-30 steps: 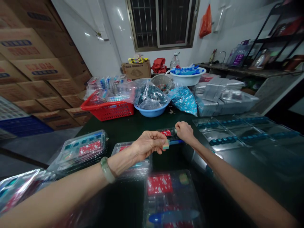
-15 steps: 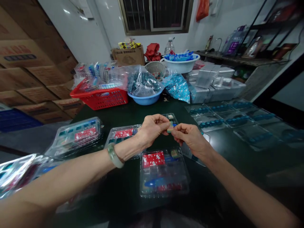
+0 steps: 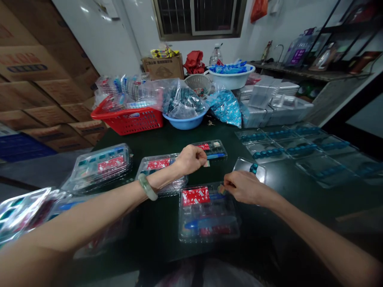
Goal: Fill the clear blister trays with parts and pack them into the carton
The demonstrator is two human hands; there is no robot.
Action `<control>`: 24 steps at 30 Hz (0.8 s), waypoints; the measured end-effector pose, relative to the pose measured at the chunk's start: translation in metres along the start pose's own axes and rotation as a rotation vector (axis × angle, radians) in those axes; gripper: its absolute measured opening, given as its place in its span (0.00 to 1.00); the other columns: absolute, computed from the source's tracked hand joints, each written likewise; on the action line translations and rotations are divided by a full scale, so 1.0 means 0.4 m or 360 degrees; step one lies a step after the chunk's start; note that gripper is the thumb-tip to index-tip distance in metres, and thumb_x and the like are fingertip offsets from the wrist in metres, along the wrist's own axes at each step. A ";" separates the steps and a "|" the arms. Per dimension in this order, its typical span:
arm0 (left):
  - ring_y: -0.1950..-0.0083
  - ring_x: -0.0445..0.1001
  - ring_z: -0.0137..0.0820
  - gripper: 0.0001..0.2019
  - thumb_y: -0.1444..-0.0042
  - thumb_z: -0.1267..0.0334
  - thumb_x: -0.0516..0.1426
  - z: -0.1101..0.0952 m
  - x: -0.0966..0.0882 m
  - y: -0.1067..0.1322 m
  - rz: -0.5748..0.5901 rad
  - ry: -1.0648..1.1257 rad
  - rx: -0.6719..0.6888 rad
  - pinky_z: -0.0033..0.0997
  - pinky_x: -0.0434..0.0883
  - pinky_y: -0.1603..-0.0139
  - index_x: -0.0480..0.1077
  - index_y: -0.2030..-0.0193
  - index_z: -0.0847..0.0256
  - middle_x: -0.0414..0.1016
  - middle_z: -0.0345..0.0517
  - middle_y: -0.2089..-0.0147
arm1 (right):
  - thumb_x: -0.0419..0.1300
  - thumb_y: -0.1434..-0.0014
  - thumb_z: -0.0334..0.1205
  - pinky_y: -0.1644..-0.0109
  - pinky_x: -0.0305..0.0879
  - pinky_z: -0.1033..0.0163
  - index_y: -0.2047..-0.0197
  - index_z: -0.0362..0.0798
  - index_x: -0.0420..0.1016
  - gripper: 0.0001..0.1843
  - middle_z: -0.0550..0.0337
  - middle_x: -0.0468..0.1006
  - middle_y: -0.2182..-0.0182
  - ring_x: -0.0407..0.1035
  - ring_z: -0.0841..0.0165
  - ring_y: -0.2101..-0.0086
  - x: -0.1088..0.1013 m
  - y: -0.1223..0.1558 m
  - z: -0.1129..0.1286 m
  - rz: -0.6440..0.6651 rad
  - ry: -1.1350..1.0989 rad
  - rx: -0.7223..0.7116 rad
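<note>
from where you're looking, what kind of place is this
Probably a small packing workshop or stockroom: stacked cardboard cartons line the wall, clear plastic trays of small goods cover the dark table, and a red basket holds bagged stock.

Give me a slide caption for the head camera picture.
Right hand touches the corner of a clear plastic tray on a dark table; left hand pinches a small pale block.

Right hand pinches a block at a corner of the near tray; left hand grips an eraser by the far tray.
</note>
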State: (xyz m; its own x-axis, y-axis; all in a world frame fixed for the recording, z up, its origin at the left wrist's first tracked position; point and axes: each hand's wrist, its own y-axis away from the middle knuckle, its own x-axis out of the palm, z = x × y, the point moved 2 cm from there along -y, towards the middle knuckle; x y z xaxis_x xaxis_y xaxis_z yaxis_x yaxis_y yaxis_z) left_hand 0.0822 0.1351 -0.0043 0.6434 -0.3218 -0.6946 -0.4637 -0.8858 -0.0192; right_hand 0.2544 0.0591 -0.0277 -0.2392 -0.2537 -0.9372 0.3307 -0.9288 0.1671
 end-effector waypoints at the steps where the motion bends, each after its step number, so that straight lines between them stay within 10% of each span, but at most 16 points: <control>1: 0.70 0.70 0.31 0.04 0.55 0.71 0.57 0.002 0.003 0.000 -0.0008 -0.0061 0.0033 0.31 0.66 0.68 0.73 0.75 0.63 0.73 0.43 0.73 | 0.52 0.50 0.36 0.76 0.42 0.65 0.78 0.49 0.70 0.08 0.62 0.73 0.79 0.64 0.70 0.76 0.002 0.000 0.003 -0.0016 0.0032 0.0020; 5: 0.55 0.66 0.40 0.08 0.54 0.71 0.57 -0.020 0.013 0.022 -0.0106 -0.0458 0.0325 0.39 0.65 0.55 0.74 0.66 0.62 0.73 0.48 0.61 | 0.53 0.49 0.42 0.76 0.43 0.65 0.79 0.49 0.70 0.11 0.61 0.73 0.80 0.63 0.71 0.78 0.015 0.001 0.003 -0.0116 -0.0059 0.0129; 11: 0.60 0.66 0.34 0.04 0.48 0.69 0.56 -0.081 0.064 0.081 0.0155 -0.0570 0.0778 0.33 0.66 0.58 0.73 0.68 0.62 0.73 0.45 0.65 | 0.53 0.52 0.37 0.76 0.48 0.67 0.79 0.49 0.70 0.08 0.61 0.73 0.79 0.66 0.70 0.76 0.046 0.004 -0.022 -0.0121 -0.0400 0.0176; 24: 0.61 0.63 0.36 0.07 0.47 0.67 0.56 -0.077 0.155 0.084 0.0490 -0.1022 0.1053 0.35 0.57 0.65 0.72 0.74 0.61 0.71 0.47 0.69 | 0.54 0.46 0.40 0.75 0.50 0.67 0.72 0.50 0.70 0.07 0.64 0.74 0.76 0.66 0.71 0.75 0.058 0.069 -0.016 -0.0355 -0.0317 0.0208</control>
State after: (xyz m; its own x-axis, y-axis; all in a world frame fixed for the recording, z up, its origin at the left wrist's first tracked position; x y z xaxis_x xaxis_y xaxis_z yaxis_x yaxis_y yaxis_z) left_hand 0.1252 0.0750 -0.0257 0.0730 -0.0905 -0.9932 -0.9311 -0.3632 -0.0353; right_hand 0.2639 0.0291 -0.0470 -0.4706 -0.0758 -0.8791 0.1330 -0.9910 0.0142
